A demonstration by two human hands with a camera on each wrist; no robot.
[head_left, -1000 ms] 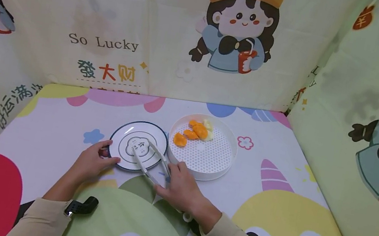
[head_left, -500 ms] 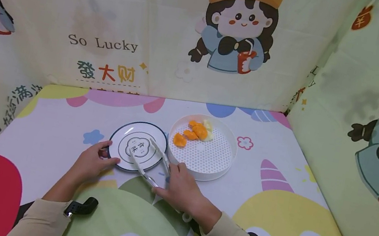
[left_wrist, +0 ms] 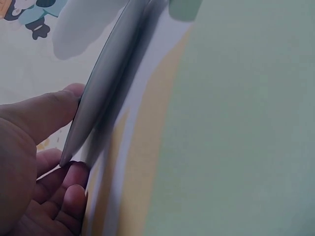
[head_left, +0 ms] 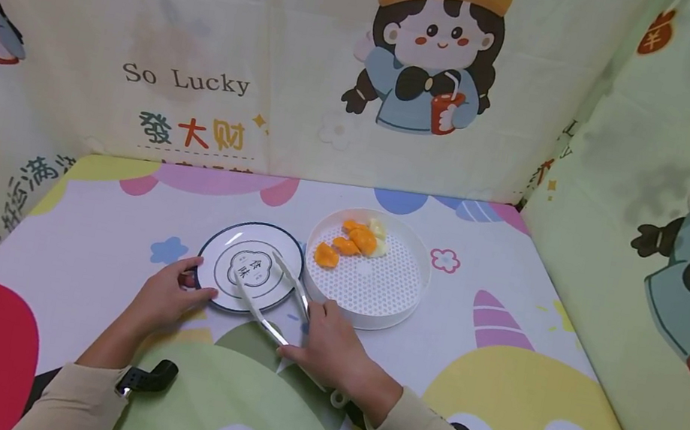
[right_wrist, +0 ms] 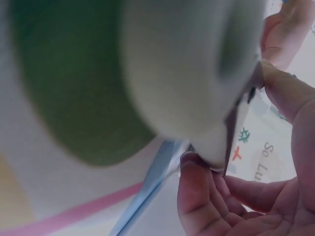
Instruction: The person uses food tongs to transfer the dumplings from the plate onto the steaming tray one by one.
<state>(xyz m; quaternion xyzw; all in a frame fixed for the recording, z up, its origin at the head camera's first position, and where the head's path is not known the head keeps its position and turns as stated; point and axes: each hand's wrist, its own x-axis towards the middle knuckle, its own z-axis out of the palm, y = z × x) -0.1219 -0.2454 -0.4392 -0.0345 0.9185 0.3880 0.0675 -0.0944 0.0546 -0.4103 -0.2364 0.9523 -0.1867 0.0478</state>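
Observation:
In the head view my left hand point(head_left: 167, 298) holds the near-left rim of a white plate point(head_left: 219, 255) with a dark blue edge. The left wrist view shows the plate point(left_wrist: 106, 78) tilted, its rim between thumb and fingers. My right hand point(head_left: 333, 346) grips a pair of tongs point(head_left: 260, 316); their two arms are spread apart over the plate, with nothing between the tips. Right of the plate stands a round white tray point(head_left: 388, 283) with a perforated floor. Several orange pieces point(head_left: 363, 241) and pale yellow pieces point(head_left: 379, 249) lie toward its far left side.
The table is covered by a cartoon-patterned cloth point(head_left: 450, 324). Printed cream curtains point(head_left: 298, 85) rise behind the table and along both sides. A black band point(head_left: 149, 378) is worn at the left wrist, by the sleeve point(head_left: 82, 392).
The tips of the tongs have spread slightly wider over the plate. The left hand, plate, tray and food pieces stay in place.

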